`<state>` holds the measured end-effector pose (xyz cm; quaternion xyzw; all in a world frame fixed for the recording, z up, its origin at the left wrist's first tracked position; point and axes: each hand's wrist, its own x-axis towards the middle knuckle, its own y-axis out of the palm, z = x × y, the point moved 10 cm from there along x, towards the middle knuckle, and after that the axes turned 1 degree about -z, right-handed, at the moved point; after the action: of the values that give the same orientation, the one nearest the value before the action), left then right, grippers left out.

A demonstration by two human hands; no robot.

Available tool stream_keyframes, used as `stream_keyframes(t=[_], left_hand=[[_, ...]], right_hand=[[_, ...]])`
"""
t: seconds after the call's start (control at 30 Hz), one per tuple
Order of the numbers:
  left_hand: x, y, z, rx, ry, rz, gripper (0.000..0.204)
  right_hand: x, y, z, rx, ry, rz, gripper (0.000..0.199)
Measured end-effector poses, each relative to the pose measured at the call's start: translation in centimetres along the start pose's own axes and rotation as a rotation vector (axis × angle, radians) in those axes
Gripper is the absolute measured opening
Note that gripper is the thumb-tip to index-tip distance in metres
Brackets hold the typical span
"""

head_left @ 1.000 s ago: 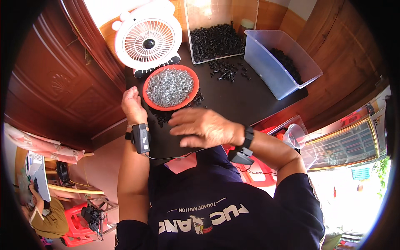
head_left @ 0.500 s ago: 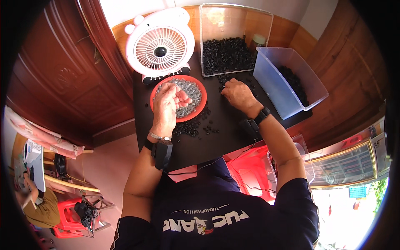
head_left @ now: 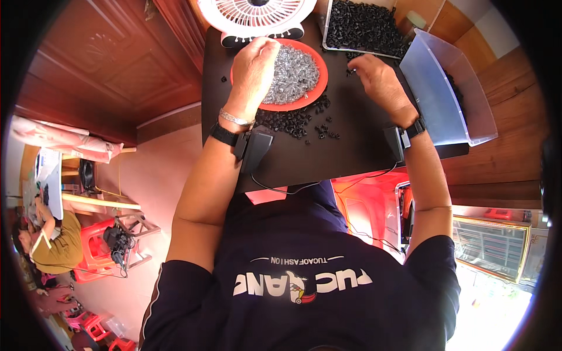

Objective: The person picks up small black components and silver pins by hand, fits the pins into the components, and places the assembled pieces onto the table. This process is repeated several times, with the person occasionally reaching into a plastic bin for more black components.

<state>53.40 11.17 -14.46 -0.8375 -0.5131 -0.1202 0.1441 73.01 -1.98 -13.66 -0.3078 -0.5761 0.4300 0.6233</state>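
Note:
My left hand (head_left: 253,75) hovers over the left side of a red round dish (head_left: 324,65) heaped with small clear plastic pieces (head_left: 295,73). Its fingers are curled in, and what they hold, if anything, is hidden. At the right of the dish, my right hand (head_left: 381,83) is closed with thumb and fingertips together. A tiny pale speck shows at those fingertips, too small to name. Loose black parts (head_left: 351,55) lie just beyond them, before a clear box. More small black parts (head_left: 290,124) are scattered on the black table (head_left: 281,167), along the near rim of the dish.
A white fan (head_left: 257,17) stands behind the dish. The clear box (head_left: 363,51) of black parts is at the back, with a translucent bluish bin (head_left: 430,99) on the right. Black devices with cables are strapped to both wrists. At far left a person (head_left: 55,245) sits at another table.
The view has tipped, so the table stands higher in it. My left hand has turned, hiding its curled fingers. My right hand remains near the loose black parts.

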Motion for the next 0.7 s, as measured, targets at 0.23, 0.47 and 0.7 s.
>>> stream_keyframes(t=[0.23, 0.47, 0.7], left_hand=[[-3.1, 3.9, -2.1, -0.429, -0.176, 0.274, 0.036], [-3.8, 4.0, -1.1, -0.587, -0.275, 0.261, 0.031], [-2.7, 2.8, -1.3, -0.642, -0.183, 0.278, 0.026]], right_hand=[[4.8, 0.2, 4.8, 1.265, 0.195, -0.210, 0.014], [5.1, 2.2, 9.2, 1.452, -0.016, -0.181, 0.016], [5.3, 1.4, 7.4, 0.407, -0.009, -0.216, 0.013]])
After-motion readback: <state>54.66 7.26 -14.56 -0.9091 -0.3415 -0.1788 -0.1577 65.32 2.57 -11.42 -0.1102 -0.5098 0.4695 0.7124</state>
